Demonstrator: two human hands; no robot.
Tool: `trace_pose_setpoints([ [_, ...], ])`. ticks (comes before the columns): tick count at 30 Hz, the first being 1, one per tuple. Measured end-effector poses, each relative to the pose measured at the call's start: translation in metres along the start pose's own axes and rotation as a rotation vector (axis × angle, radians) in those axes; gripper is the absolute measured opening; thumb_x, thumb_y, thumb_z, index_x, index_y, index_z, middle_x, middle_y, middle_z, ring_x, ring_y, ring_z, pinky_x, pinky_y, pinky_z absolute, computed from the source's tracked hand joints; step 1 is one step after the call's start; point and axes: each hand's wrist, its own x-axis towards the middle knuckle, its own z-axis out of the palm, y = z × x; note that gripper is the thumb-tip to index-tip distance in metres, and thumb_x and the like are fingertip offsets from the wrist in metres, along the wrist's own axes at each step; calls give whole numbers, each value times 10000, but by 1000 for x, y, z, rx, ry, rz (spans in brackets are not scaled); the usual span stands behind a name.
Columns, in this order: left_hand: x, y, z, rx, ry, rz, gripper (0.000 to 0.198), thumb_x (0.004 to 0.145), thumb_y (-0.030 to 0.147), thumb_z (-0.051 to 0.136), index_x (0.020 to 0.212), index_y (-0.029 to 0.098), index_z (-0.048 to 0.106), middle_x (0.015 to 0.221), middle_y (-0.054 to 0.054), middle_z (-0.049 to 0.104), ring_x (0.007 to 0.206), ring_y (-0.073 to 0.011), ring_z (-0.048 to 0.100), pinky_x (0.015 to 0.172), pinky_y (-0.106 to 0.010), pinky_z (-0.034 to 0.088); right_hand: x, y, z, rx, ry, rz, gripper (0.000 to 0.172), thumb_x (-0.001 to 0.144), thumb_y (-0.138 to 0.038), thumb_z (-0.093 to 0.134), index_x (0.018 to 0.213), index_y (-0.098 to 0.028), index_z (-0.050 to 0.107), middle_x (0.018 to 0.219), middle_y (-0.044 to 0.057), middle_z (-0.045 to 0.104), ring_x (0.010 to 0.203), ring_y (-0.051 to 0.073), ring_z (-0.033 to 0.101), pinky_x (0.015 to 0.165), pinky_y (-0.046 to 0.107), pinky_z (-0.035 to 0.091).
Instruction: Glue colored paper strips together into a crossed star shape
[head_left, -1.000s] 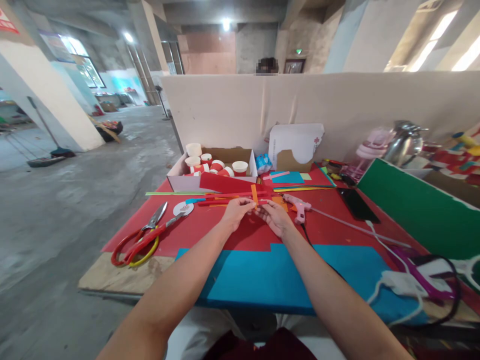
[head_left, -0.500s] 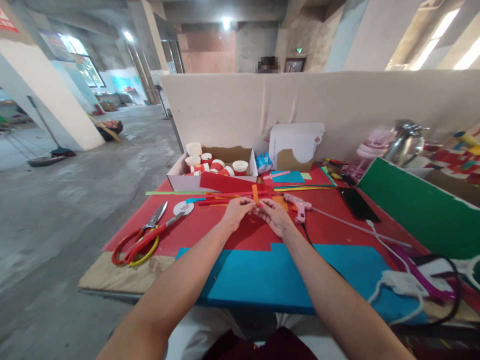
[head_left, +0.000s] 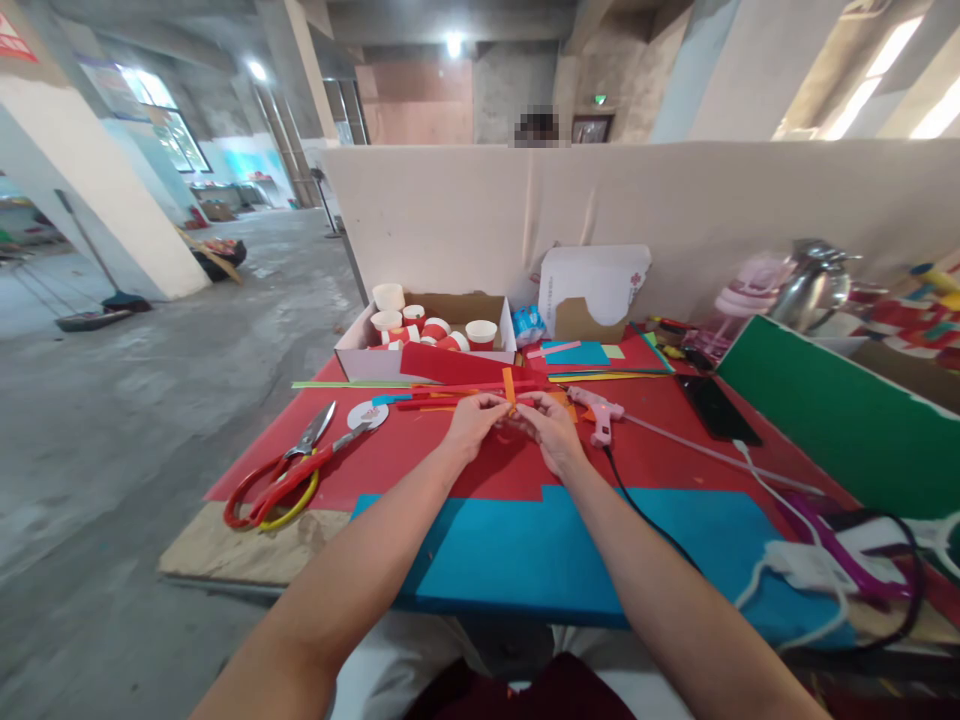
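Observation:
An orange paper strip [head_left: 509,382] stands upright between my two hands, its lower end pinched at the fingertips. My left hand [head_left: 474,420] is closed on it from the left. From the right, my right hand [head_left: 551,425] grips the same piece with thumb and fingers together. The strip's bottom end is largely hidden by the fingers. Just beyond the hands lie several red paper strips [head_left: 420,405]. Close to my right hand rests a pink glue gun [head_left: 600,413] with a long glue stick in its back.
Two pairs of scissors [head_left: 281,480] lie at the left. A box [head_left: 375,368] of red and white paper cups stands behind. Blue sheets [head_left: 510,560] cover the table's front. To the right are a phone [head_left: 716,408], cables, a green board [head_left: 840,420] and a metal jug [head_left: 814,285].
Both hands stay in nearly the same place around the orange strip. The right fingers have shifted slightly, and the strip's top has moved a touch left.

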Motion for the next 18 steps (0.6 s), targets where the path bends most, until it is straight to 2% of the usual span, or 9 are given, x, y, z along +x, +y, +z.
trace_pose_setpoints([
  [3,0,0,1,42,11,17,158,557,265,705,622,137,640,569,-6,606,501,-81,484,533,-226,387,0,0,0,-168,79,-104,222,571,-322,735,691,-191,602,627,-19,640,591,132,607,650,278,505],
  [7,-1,0,1,73,24,27,162,551,264,710,630,139,645,577,-8,611,506,-83,483,540,-229,387,0,-1,0,-302,109,-146,181,603,-341,699,660,-192,614,587,-2,640,568,152,602,590,272,483],
  [18,-2,3,3,102,42,17,172,556,271,714,627,133,640,564,2,602,503,-83,487,529,-222,386,1,-3,-1,-418,123,-188,190,631,-367,637,659,-182,609,578,11,653,567,175,632,575,277,501],
])
